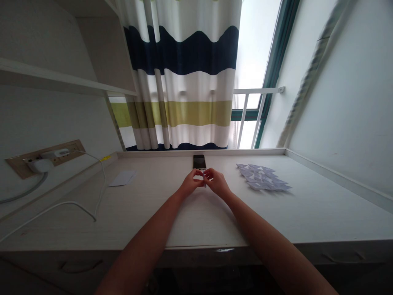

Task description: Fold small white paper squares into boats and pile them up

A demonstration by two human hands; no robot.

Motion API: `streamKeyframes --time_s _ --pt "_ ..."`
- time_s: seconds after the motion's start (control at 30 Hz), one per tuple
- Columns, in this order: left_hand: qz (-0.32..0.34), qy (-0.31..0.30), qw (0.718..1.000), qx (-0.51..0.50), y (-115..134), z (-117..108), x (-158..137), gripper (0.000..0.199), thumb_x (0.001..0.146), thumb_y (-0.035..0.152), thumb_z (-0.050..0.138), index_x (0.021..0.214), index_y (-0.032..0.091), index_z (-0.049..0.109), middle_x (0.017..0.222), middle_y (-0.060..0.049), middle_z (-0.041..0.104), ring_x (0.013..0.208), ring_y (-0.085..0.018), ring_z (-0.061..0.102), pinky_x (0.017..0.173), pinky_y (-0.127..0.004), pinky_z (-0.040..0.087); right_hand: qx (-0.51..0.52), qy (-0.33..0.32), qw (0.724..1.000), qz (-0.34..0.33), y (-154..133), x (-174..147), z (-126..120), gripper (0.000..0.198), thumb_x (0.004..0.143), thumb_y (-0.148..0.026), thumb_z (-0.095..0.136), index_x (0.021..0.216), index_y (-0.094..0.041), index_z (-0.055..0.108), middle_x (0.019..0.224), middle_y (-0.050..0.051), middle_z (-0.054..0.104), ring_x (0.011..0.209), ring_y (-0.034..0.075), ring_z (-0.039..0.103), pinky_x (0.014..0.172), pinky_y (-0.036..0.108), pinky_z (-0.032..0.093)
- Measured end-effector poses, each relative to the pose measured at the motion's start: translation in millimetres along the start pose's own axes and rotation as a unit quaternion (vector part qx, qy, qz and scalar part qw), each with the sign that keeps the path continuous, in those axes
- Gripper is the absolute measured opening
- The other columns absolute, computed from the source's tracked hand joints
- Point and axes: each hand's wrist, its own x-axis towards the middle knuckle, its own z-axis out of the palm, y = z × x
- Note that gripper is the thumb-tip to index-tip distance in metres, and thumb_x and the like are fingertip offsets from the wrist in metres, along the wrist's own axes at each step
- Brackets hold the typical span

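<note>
Your left hand (190, 182) and right hand (216, 181) pinch 1 thin white piece (204, 177) between their fingertips. Just beyond your grip lies a phone (199, 161); right of the grip, folded papers (262, 178).

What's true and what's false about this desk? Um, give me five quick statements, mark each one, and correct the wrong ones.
1. The left hand and right hand both hold a thin white piece. True.
2. The phone is in the right hand. False: the phone lies on the desk, beyond the hands.
3. The folded paper pieces lie to the right of the hands. True.
4. The flat white sheet lies on the folded pieces. False: the flat white sheet lies on the left, apart from them.
5. White plugs sit in the socket panel on the left. True.
</note>
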Motion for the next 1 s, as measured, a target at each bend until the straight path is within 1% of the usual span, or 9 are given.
streamKeyframes --time_s 0.13,0.3,0.43,0.57,0.73,0.9,1.0 --pt "0.011 -0.003 0.999 0.035 -3.3 -0.1 0.8 0.034 0.058 0.015 0.069 0.086 0.015 0.049 0.096 -0.005 0.055 0.069 -0.012 0.061 0.067 -0.033 0.053 -0.019 0.011 1.0 0.018 1.8 0.7 1.0 0.01 0.068 -0.013 0.053 0.077 -0.017 0.056 0.07 0.002 0.062 0.06 0.013 0.058 0.057 0.028 0.049" --pt "0.032 -0.017 0.999 0.036 -7.2 -0.9 1.9 0.034 0.059 0.018 0.069 0.086 0.015 0.048 0.098 -0.005 0.054 0.07 -0.013 0.061 0.068 -0.033 0.052 -0.021 0.019 0.999 0.025 2.8 2.1 1.2 0.012 0.067 -0.011 0.051 0.074 -0.017 0.058 0.067 0.002 0.062 0.06 0.013 0.057 0.059 0.027 0.047" --pt "0.04 -0.006 0.998 0.047 -7.2 0.9 1.6 0.034 0.06 0.019 0.069 0.087 0.015 0.049 0.101 -0.005 0.053 0.069 -0.013 0.062 0.069 -0.033 0.052 -0.059 0.032 0.997 0.025 2.4 2.8 1.3 0.013 0.064 -0.009 0.05 0.069 -0.017 0.059 0.06 0.0 0.06 0.056 0.012 0.054 0.056 0.025 0.044" --pt "0.045 -0.001 0.998 0.054 -5.8 2.2 0.3 0.034 0.06 0.018 0.068 0.088 0.015 0.049 0.103 -0.006 0.052 0.071 -0.013 0.062 0.07 -0.034 0.052 -0.045 0.034 0.998 0.027 3.9 3.2 1.5 0.014 0.063 -0.008 0.049 0.069 -0.017 0.059 0.059 0.0 0.059 0.056 0.012 0.053 0.056 0.024 0.043" --pt "0.05 -0.01 0.998 0.029 -7.3 1.6 1.6 0.037 0.059 0.017 0.069 0.091 0.016 0.049 0.102 -0.005 0.053 0.073 -0.013 0.061 0.071 -0.034 0.052 -0.036 0.034 0.999 0.017 3.6 3.1 0.4 0.013 0.064 -0.008 0.049 0.068 -0.017 0.058 0.062 0.0 0.059 0.058 0.012 0.053 0.056 0.025 0.043" --pt "0.05 0.01 0.999 0.005 -6.6 3.1 3.3 0.037 0.059 0.013 0.068 0.09 0.015 0.049 0.102 -0.006 0.053 0.072 -0.012 0.06 0.069 -0.033 0.053 -0.044 0.05 0.998 0.004 0.9 2.5 -0.3 0.011 0.065 -0.009 0.051 0.07 -0.017 0.058 0.064 0.0 0.058 0.056 0.011 0.051 0.056 0.025 0.043" --pt "0.047 0.012 0.999 -0.005 -3.6 4.7 2.1 0.036 0.059 0.013 0.068 0.09 0.016 0.049 0.101 -0.005 0.054 0.071 -0.012 0.06 0.067 -0.033 0.053 -0.036 0.054 0.998 -0.01 0.8 1.9 0.2 0.008 0.067 -0.012 0.052 0.07 -0.017 0.058 0.067 0.001 0.059 0.058 0.012 0.052 0.056 0.026 0.044"
